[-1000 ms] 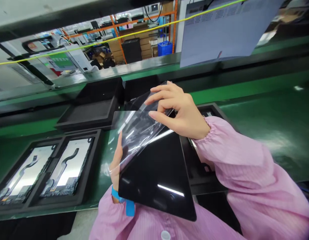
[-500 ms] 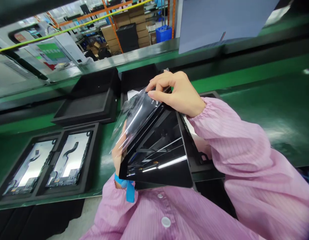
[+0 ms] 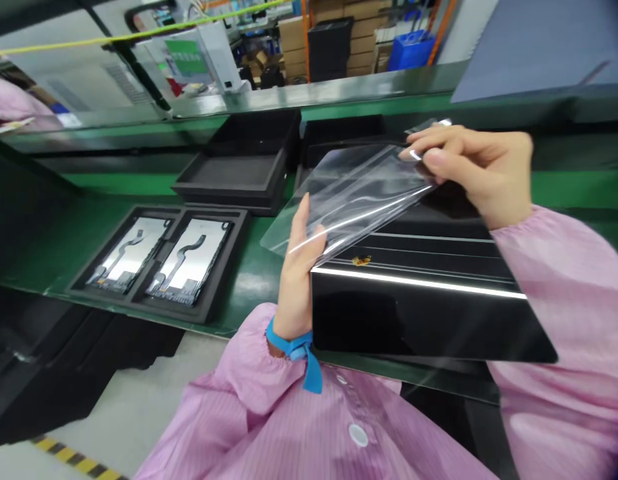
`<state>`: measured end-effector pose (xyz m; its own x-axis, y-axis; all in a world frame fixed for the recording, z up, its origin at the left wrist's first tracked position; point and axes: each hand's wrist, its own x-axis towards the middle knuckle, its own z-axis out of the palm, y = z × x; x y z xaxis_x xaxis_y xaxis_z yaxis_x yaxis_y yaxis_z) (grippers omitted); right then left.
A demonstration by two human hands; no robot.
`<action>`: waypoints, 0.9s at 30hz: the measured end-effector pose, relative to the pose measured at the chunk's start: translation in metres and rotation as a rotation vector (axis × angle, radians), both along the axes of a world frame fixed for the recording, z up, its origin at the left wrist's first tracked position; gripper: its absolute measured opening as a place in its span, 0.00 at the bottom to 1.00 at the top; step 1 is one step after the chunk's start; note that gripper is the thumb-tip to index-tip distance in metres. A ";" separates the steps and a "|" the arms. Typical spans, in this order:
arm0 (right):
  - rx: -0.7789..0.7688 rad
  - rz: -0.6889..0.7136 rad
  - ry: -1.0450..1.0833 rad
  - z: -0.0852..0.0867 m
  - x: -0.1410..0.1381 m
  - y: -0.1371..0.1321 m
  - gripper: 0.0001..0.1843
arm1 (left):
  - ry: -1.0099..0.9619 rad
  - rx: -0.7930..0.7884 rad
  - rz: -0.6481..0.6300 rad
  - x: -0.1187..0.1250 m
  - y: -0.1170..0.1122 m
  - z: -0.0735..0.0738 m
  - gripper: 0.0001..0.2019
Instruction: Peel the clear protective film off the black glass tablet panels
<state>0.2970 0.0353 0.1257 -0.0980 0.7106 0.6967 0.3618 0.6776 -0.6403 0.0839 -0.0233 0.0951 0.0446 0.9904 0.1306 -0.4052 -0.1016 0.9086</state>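
Left of the panel (image 3: 429, 317): tray (image 3: 225, 270) with two silvery units (image 3: 209, 247). Beyond the panel, upper left: black box (image 3: 239, 170). Left hand (image 3: 296, 283) grips the panel's left edge, thumb and one finger apart, others hidden. Clear film (image 3: 356, 193) slants across the panel's upper left. Panel held up between the hands. Right hand (image 3: 493, 163), at the panel's upper right, pinches film between thumb and fingers.
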 end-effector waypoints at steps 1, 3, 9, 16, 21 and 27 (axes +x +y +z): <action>-0.021 -0.043 -0.018 0.002 -0.001 -0.003 0.23 | -0.021 0.022 -0.008 0.001 0.000 0.000 0.23; -0.046 -0.096 -0.067 0.005 -0.002 -0.010 0.22 | -0.076 0.040 -0.046 0.002 -0.002 0.000 0.25; 0.083 -0.118 -0.197 -0.002 0.006 -0.005 0.17 | -0.112 0.017 -0.090 -0.002 -0.004 0.005 0.27; 0.214 0.089 -0.266 0.007 -0.014 -0.021 0.12 | -0.014 0.009 -0.121 -0.033 0.000 -0.037 0.26; 0.499 0.255 -0.563 -0.003 -0.062 -0.077 0.09 | -0.199 -0.140 0.020 -0.060 -0.010 -0.089 0.26; 0.667 0.275 -0.675 -0.026 -0.083 -0.105 0.07 | -0.284 -0.281 0.009 -0.076 -0.026 -0.102 0.28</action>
<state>0.2140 -0.0693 0.1000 -0.7252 0.0855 0.6832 0.2865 0.9397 0.1865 0.0080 -0.0490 -0.0070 0.0370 0.9896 -0.1391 -0.6445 0.1301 0.7534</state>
